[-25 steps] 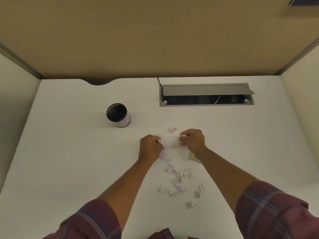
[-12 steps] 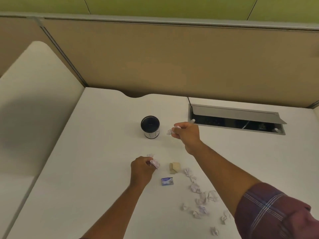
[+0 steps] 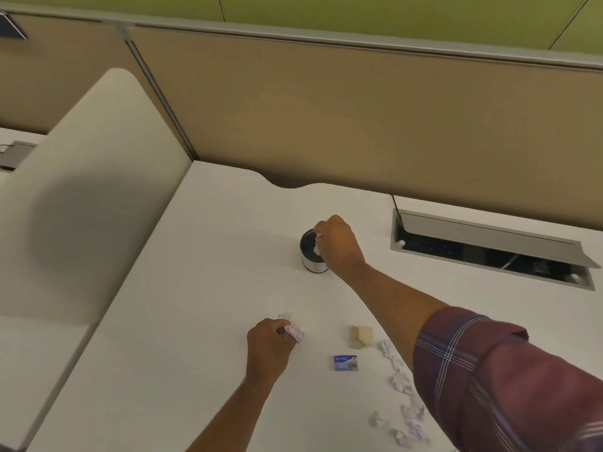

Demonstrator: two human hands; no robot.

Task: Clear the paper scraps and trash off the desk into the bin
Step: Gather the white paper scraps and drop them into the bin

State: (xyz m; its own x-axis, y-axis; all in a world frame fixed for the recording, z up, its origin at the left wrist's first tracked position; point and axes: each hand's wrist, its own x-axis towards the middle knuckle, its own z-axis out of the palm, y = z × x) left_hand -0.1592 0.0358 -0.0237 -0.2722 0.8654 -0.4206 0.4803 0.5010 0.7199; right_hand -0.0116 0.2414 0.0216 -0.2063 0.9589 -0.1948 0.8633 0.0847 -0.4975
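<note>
A small round black bin (image 3: 308, 256) with a white lower band stands on the white desk (image 3: 202, 288). My right hand (image 3: 339, 244) hovers over its mouth, fingers pinched on a white paper scrap (image 3: 317, 247) just above the opening. My left hand (image 3: 267, 342) rests on the desk nearer to me, closed on a crumpled paper scrap (image 3: 293, 332). Another scrap (image 3: 284, 315) lies just beyond it. Several crumpled scraps (image 3: 399, 381) trail along the desk beside my right forearm. A tan folded piece (image 3: 360, 336) and a small blue card (image 3: 346, 363) lie between my arms.
A grey cable box (image 3: 489, 249) with its lid raised is sunk into the desk at the right. Tan partition walls (image 3: 326, 119) close off the back, and a white divider panel (image 3: 98, 190) stands at the left.
My right hand carried its scrap left from beside the bin to over the bin's mouth. My left hand stayed on the desk with its scrap. The camera tilted and moved closer.
</note>
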